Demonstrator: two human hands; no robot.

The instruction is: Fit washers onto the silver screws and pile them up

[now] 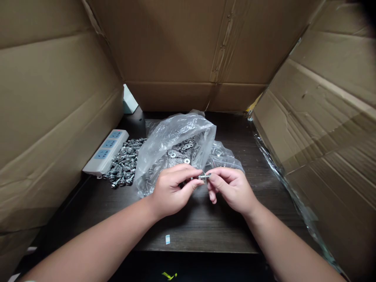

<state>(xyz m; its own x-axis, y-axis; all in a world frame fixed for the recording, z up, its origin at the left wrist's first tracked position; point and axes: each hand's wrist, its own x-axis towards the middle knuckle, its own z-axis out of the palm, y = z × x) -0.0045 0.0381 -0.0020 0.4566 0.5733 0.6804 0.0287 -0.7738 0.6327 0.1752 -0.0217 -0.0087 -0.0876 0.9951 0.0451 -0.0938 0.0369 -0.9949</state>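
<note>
My left hand [173,188] is closed, its thumb and index finger pinching the edge of a thin washer [205,178] seen nearly edge-on. From the other side my right hand [232,188] grips a small metal bolt [202,177] between thumb and index finger. The bolt lies roughly level and its shank appears to run through the washer; the fingertips partly cover both. Just behind the hands, an open clear plastic bag [176,129] holds loose washers [187,161] and small nuts. A second clear bag [225,152], with bolts inside, lies behind my right hand.
A heap of bolts with washers [125,164] lies left of the open bag, against a white power strip [107,152]. Cardboard walls [176,47] enclose the dark table [211,235] at the back and both sides. A small sticker [167,239] is near the front edge.
</note>
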